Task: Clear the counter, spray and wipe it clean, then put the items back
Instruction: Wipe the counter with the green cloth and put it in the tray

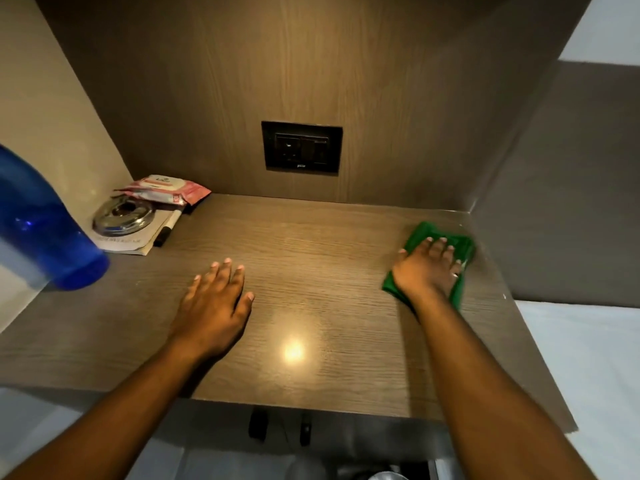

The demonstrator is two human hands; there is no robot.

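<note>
wiping under way at the bench's far right corner

the green cloth (433, 237) lies flat on the bench (311, 244), pressed under the right hand (427, 268), its grip open and spread; the left hand (214, 303) rests open and empty mid-bench; a wipes pack (166, 188), metal dish (121, 216), marker (168, 228) and blue bottle (41, 223) crowd the left side, so that side looks unwiped, and putting items back remains.
</note>
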